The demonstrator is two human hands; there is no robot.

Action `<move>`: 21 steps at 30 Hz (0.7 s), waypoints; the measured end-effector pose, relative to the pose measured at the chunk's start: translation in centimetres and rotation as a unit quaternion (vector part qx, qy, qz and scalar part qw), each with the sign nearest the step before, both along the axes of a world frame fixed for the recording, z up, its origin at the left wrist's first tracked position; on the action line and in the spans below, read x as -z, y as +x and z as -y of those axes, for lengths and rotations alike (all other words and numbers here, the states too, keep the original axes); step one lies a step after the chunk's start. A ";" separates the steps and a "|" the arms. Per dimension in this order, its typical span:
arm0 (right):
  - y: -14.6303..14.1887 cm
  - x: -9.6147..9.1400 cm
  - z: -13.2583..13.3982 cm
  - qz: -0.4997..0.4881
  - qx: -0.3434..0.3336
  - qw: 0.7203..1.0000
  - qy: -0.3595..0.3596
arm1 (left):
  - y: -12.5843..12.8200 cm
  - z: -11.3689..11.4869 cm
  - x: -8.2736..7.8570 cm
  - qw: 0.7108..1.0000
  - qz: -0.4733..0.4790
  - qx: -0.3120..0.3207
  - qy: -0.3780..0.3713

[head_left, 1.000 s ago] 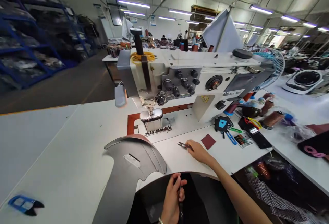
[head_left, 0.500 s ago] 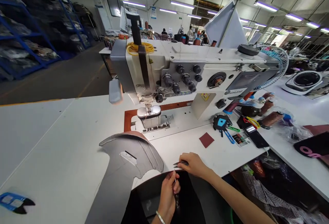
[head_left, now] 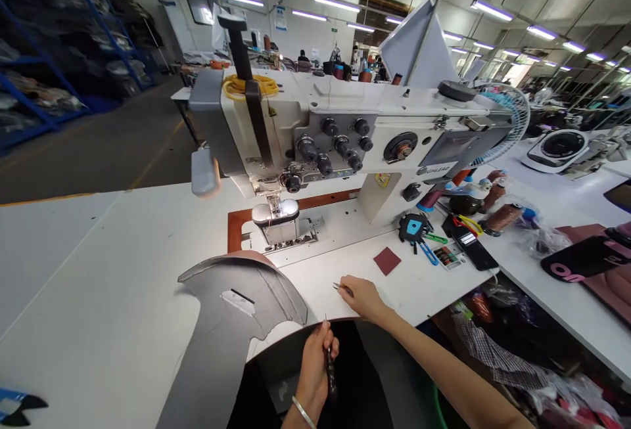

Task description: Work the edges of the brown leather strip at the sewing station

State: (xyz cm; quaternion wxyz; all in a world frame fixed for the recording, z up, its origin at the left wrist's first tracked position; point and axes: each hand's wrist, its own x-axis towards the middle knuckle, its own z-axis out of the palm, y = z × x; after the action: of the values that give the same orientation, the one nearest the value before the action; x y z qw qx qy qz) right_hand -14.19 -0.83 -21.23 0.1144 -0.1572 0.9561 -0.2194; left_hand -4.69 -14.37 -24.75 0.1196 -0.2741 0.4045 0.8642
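Left hand: The left hand point(head_left: 315, 366) is closed, gripping an awl point(head_left: 331, 373) upright by its dark handle, with the thin tip rising past the fingers, just above a black panel point(head_left: 359, 376).

Right hand: The right hand point(head_left: 359, 297) is curled closed around snips point(head_left: 338, 286), showing only their steel tips, and is resting on the table near the black panel's curved edge.

Workpiece: A grey panel point(head_left: 231, 330) with a brown rim is lying on a white table point(head_left: 98, 265), beside the black panel and in front of the machine.

Table: A sewing machine point(head_left: 335, 146) is standing ahead of the hands, with a maroon swatch point(head_left: 387, 261) and a phone point(head_left: 468, 248) lying to its right.

Room: Blue shelves point(head_left: 39, 74) are lining the left side, packed with bagged goods, while people are sitting at work far beyond the machine.
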 end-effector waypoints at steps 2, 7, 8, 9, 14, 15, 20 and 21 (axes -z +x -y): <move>-0.3 -0.3 -0.5 0.019 -0.027 0.999 -0.032 | 0.0 0.1 -0.1 1.000 0.004 0.002 -0.007; 0.6 -0.5 -0.7 0.040 -0.109 0.987 -0.115 | -0.2 0.3 0.2 0.999 -0.002 0.007 -0.031; 0.7 -0.4 -0.6 0.034 -0.113 0.987 -0.112 | -0.2 0.3 0.2 0.999 -0.004 0.009 -0.034; 0.8 -0.3 -0.5 0.029 -0.116 0.987 -0.104 | -0.2 0.3 0.3 0.999 -0.005 0.011 -0.037; 0.4 0.3 -0.1 0.028 -0.113 0.991 -0.066 | -0.3 0.2 0.5 0.999 -0.008 0.018 -0.049; 0.3 0.4 -0.2 0.036 -0.112 0.991 -0.070 | -0.3 0.2 0.5 0.999 -0.007 0.017 -0.049; 0.1 0.6 -0.3 0.060 -0.121 0.987 -0.085 | -0.4 0.0 0.8 0.999 0.004 0.002 -0.033; 0.0 0.5 -0.3 0.053 -0.117 0.989 -0.079 | -0.4 -0.1 0.8 1.000 0.004 -0.004 -0.028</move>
State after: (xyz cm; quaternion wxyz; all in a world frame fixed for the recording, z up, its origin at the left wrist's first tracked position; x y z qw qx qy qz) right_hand -14.14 -0.51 -21.76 0.1767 -0.2646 0.9034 -0.2876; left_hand -5.06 -14.30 -25.57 0.1101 -0.2826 0.4273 0.8517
